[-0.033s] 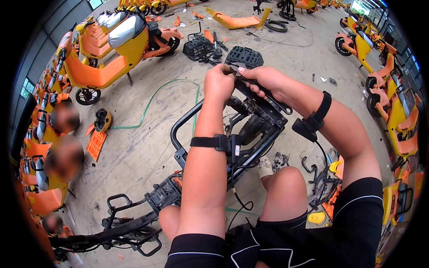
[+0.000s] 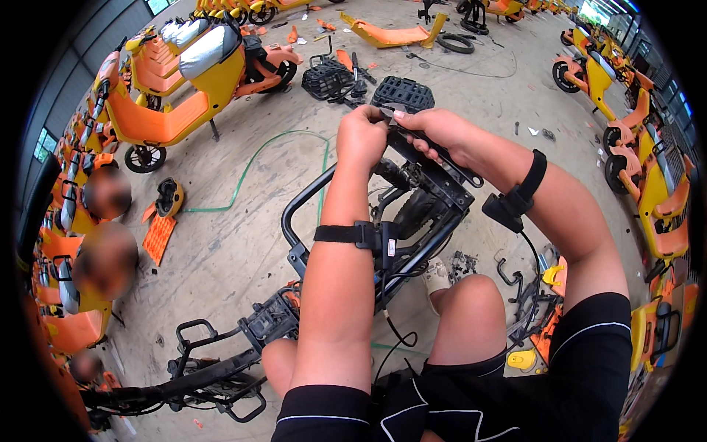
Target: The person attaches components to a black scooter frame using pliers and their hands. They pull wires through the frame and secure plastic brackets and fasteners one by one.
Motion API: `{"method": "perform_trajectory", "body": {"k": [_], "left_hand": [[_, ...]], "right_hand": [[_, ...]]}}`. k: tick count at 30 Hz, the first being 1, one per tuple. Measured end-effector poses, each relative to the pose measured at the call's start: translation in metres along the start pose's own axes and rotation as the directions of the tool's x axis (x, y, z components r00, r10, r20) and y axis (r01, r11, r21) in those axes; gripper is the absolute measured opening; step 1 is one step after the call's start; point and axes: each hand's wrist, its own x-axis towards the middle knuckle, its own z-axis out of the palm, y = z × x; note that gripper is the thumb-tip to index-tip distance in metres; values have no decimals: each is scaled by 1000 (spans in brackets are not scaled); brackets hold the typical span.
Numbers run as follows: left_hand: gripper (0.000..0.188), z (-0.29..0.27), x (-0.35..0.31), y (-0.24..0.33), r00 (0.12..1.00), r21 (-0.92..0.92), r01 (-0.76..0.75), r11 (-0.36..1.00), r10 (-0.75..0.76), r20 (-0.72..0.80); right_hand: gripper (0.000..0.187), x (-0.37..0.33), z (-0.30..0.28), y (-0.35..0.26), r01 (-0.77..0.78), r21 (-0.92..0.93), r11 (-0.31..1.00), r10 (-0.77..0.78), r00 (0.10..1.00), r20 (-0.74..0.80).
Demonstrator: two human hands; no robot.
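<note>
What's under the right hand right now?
Beneath the right hand, a dark bar with a ring-shaped end shows against the black metal frame. The hand covers part of the bar; whatever lies directly beneath its grip cannot be seen.

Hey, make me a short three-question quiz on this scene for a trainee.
1. Multiple choice: the bare right hand grips a) a yellow helmet, b) a long dark metal piece with a ringed end, c) a silver seat?
2. True or false: the bare left hand is far from the right hand.
3. Fill in: the thin curving line on the grey concrete floor is coloured ___.

Key: 1. b; 2. false, they are close together; 3. green.
</note>
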Motion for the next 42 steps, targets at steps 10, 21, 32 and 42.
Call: {"method": "perform_trajectory", "body": {"k": [10, 21, 32, 42], "left_hand": [[14, 0, 4, -5, 1000, 17, -5, 1000, 5, 24], [18, 0, 2, -3, 999, -1, 28, 1000, -28, 33], [10, -1, 2, -1, 998, -55, 30, 998, -28, 49], [13, -2, 0, 3, 998, -46, 21, 999, -18, 62]], "right_hand": [[48, 12, -24, -5, 102, -241, 965, -79, 992, 101], [41, 10, -31, -12, 179, -349, 920, -134, 980, 150], [39, 34, -41, -13, -69, -216, 974, 107, 980, 168], [45, 41, -50, -17, -10, -296, 955, 78, 972, 220]]}}
